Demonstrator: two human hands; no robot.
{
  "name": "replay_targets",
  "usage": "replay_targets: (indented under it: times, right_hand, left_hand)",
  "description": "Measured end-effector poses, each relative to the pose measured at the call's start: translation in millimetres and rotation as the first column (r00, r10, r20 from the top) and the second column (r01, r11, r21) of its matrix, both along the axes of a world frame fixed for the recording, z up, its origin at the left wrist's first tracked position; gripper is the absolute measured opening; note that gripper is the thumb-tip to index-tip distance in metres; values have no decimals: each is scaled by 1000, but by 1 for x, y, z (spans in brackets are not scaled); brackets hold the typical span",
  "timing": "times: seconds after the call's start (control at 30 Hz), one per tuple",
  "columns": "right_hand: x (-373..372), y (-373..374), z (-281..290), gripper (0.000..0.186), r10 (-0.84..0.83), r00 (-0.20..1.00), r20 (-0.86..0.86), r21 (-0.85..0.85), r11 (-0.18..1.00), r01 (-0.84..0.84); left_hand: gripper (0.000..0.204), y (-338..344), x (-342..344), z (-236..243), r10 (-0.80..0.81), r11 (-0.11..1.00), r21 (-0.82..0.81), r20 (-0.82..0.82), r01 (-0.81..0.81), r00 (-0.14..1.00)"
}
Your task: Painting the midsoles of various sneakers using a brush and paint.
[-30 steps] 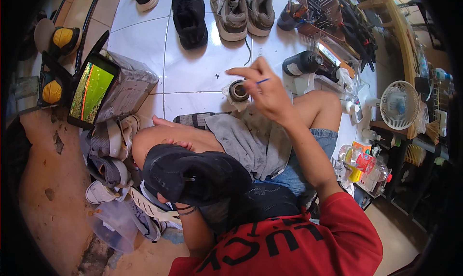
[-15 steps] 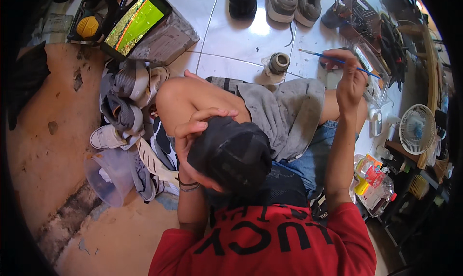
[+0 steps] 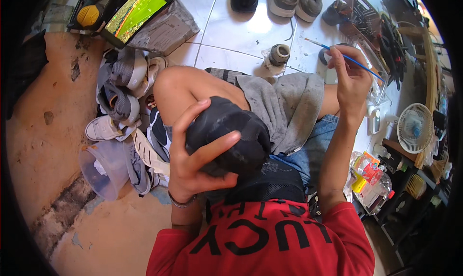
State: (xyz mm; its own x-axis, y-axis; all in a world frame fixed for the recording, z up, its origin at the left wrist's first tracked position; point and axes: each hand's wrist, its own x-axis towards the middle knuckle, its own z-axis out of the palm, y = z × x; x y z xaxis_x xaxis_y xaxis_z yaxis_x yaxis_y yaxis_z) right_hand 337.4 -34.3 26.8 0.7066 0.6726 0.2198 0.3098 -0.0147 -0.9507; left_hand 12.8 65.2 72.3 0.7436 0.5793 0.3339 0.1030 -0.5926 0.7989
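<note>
My left hand [image 3: 193, 167] grips a black rounded thing [image 3: 229, 138] in front of my chest, its fingers spread across the surface. It looks like a shoe, but I cannot tell its kind for sure. A black mesh part [image 3: 272, 186] shows just below it, against my red shirt. Out to the right, my right hand [image 3: 353, 75] pinches a slim blue paintbrush [image 3: 355, 62], its bristle end pointing up and left. Nearest the bristles on the floor stands a small open-topped jar [image 3: 279, 55] with a dark rim. A grey cloth [image 3: 284, 112] lies over my lap.
Several used shoes [image 3: 128, 109] are heaped on the left beside a clear plastic tub [image 3: 103, 170]. More shoes [image 3: 283, 1] stand at the top. A screen [image 3: 137, 15] leans on a box [image 3: 169, 30]. On the right are a small fan [image 3: 415, 128] and bottles [image 3: 378, 191].
My left hand has shifted its grip, with fingers now reaching across the black thing, which has turned slightly. My right hand has tilted the brush and moved it a little right.
</note>
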Motion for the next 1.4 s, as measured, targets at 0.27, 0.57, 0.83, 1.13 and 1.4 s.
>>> replay_targets:
  times: [0.27, 0.57, 0.83, 1.13, 1.4]
  right_hand:
    - [-76, 4, 43, 17, 449, 884, -133, 376, 848, -374]
    - [-100, 11, 51, 13, 632, 772, -70, 351, 740, -573]
    - [-98, 9, 49, 13, 549, 833, -72, 187, 827, -530]
    - [-106, 12, 61, 14, 515, 857, 36, 168, 842, -513]
    - [-101, 16, 64, 15, 536, 826, 173, 141, 817, -560]
  left_hand:
    - [60, -16, 9, -5, 69, 996, 50, 6, -69, 998]
    - [60, -25, 7, -5, 64, 998, 19, -3, -64, 998]
    - [56, -26, 7, -3, 66, 998, 16, -24, -65, 998]
    - [56, -27, 9, -3, 71, 997, 16, -8, -71, 997]
    - [55, -29, 10, -1, 47, 999, 23, -38, -46, 998]
